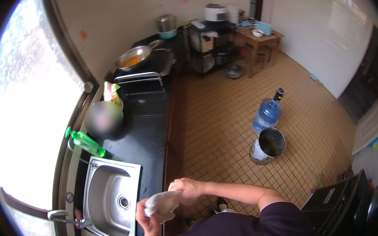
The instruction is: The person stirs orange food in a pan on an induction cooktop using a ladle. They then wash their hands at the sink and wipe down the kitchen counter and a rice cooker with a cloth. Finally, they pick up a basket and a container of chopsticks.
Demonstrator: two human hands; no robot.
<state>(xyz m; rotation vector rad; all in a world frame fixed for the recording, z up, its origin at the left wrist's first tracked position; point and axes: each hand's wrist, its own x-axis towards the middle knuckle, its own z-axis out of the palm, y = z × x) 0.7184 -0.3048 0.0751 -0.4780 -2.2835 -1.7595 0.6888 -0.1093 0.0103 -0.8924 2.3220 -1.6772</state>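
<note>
Both hands hold a crumpled whitish cloth, possibly a thin bag, [164, 204] between them, just past the right rim of a stainless steel sink [137, 187]. My left hand [148, 217] grips its lower left end beside the sink's rim. My right hand [188, 190] is closed on its upper right end, over the counter's front edge, with the forearm stretched across from the right. The fold of the cloth hides some fingertips. The sink basin shows a round drain, and a metal faucet [82, 222] stands at its lower left.
Along the black counter [144, 131] are a green bottle [88, 144], a blurred dark round vessel [104, 119], a bag [112, 93] and a pan with orange food [133, 58]. On the tiled floor stand a blue water bottle [267, 114] and a stained bucket [262, 153]. Behind is a wooden table [260, 40].
</note>
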